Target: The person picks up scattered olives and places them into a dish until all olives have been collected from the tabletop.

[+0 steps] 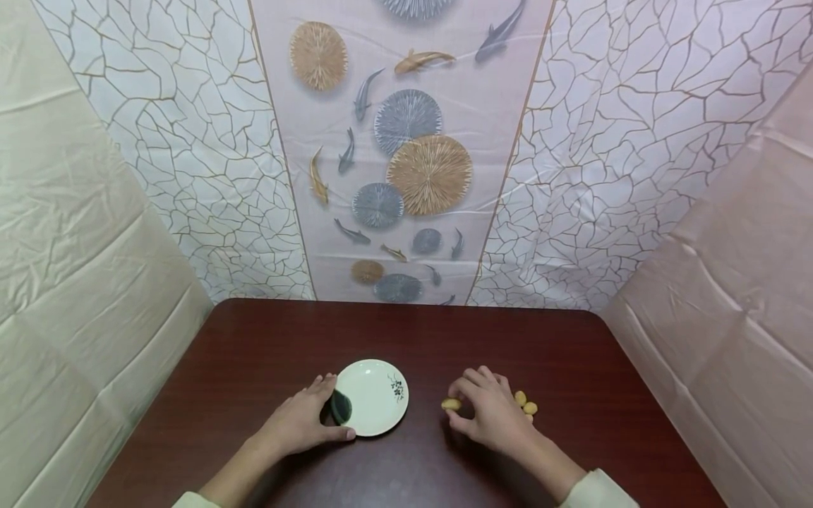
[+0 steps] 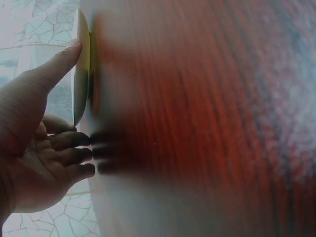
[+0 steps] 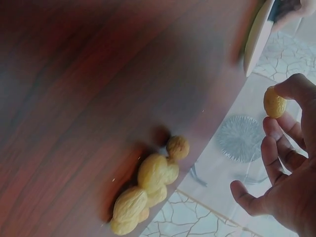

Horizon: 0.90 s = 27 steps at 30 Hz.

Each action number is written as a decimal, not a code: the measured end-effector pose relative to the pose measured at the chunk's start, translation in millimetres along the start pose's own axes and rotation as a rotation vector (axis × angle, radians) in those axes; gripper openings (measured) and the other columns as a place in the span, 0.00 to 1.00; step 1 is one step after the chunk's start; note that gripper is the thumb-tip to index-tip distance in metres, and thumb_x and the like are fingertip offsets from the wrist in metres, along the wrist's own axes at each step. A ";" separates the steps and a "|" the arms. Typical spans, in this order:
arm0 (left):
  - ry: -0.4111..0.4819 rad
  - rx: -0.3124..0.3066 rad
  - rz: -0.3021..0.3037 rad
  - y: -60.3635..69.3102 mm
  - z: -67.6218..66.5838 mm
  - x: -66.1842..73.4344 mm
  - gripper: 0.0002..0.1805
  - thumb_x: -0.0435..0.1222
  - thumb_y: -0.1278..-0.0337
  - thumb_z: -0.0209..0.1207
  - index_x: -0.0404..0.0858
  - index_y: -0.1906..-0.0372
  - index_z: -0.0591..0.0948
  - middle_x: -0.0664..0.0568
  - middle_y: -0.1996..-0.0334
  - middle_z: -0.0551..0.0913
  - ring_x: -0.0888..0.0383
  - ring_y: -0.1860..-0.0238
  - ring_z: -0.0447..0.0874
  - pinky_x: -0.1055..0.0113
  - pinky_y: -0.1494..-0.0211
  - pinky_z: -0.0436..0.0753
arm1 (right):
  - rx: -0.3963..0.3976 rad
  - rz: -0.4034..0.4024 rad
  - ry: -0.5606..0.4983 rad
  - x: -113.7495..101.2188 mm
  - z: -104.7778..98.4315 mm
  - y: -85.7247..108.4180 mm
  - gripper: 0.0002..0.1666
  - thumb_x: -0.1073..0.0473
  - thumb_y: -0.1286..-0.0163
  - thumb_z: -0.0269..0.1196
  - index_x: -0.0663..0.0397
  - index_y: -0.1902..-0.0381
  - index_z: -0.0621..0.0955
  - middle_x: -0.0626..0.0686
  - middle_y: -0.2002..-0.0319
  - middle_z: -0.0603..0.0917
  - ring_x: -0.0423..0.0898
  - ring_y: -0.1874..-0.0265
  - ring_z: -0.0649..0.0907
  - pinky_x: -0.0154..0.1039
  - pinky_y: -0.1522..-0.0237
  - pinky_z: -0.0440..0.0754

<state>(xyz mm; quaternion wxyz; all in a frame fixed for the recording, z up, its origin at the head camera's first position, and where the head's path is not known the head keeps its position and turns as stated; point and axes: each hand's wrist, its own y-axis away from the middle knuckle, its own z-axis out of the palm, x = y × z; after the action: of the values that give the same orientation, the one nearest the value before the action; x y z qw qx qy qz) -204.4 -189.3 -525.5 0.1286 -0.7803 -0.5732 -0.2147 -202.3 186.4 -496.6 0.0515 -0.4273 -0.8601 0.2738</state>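
Observation:
My left hand [image 1: 298,422] rests at the left edge of a small white plate [image 1: 375,406]. Its thumb lies on the near rim, and the fingers stretch along the far left rim. The plate has a dark green patch at its left and a dark floral print at its right. Between thumb and fingertip, my right hand [image 1: 492,413] pinches a small yellow wrinkled oval, like a dried fruit [image 3: 275,102], above the table to the plate's right. More such yellow dried fruits [image 3: 153,173] lie clustered on the table beyond that hand, partly hidden by it in the head view.
The dark red-brown table [image 1: 305,339] has rounded far corners. Behind it hangs a patterned cloth [image 1: 406,233] with fish and round shapes. Beige cloth walls [image 1: 95,317] stand on both sides.

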 end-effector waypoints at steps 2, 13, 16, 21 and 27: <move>0.006 0.017 0.016 -0.7 0.0 -0.4 0.68 0.68 0.52 0.79 0.27 0.17 0.68 0.30 0.18 0.70 0.31 0.17 0.69 0.28 0.22 0.73 | -0.007 -0.002 -0.019 -2.9 1.7 -3.1 0.19 0.55 0.47 0.86 0.42 0.64 0.85 0.39 0.65 0.82 0.35 0.62 0.74 0.51 0.56 0.80; 0.016 0.019 0.006 -0.1 1.0 -1.2 0.67 0.67 0.52 0.80 0.28 0.17 0.68 0.29 0.19 0.70 0.30 0.19 0.72 0.28 0.24 0.76 | -0.066 0.018 -0.050 -14.4 8.8 -17.7 0.16 0.54 0.42 0.84 0.42 0.62 0.86 0.38 0.64 0.82 0.36 0.61 0.74 0.48 0.56 0.79; 0.007 0.015 0.005 0.2 1.1 -1.1 0.67 0.67 0.51 0.79 0.28 0.17 0.68 0.30 0.18 0.70 0.31 0.18 0.71 0.29 0.24 0.77 | -0.072 0.019 -0.057 -16.0 11.1 -20.2 0.16 0.54 0.42 0.83 0.43 0.61 0.86 0.39 0.64 0.82 0.36 0.61 0.74 0.48 0.56 0.78; 0.003 0.014 0.003 0.2 0.8 -0.6 0.67 0.67 0.51 0.79 0.28 0.17 0.68 0.31 0.18 0.70 0.31 0.19 0.72 0.30 0.23 0.77 | -0.087 0.018 -0.082 -17.8 13.7 -24.2 0.16 0.54 0.41 0.83 0.42 0.61 0.86 0.39 0.63 0.82 0.37 0.60 0.75 0.48 0.55 0.78; -0.003 0.016 0.008 0.8 -0.5 -0.9 0.67 0.67 0.51 0.79 0.28 0.17 0.68 0.29 0.19 0.71 0.28 0.20 0.73 0.29 0.24 0.77 | -0.106 0.027 -0.106 -20.5 15.4 -30.7 0.15 0.54 0.39 0.83 0.43 0.60 0.86 0.39 0.62 0.82 0.37 0.59 0.75 0.47 0.55 0.76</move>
<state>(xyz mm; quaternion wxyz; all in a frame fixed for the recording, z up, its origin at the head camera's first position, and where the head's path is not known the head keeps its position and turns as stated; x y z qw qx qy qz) -203.9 -190.5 -525.4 0.1348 -0.7818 -0.5720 -0.2085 -216.1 149.3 -490.8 -0.0205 -0.4260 -0.8690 0.2508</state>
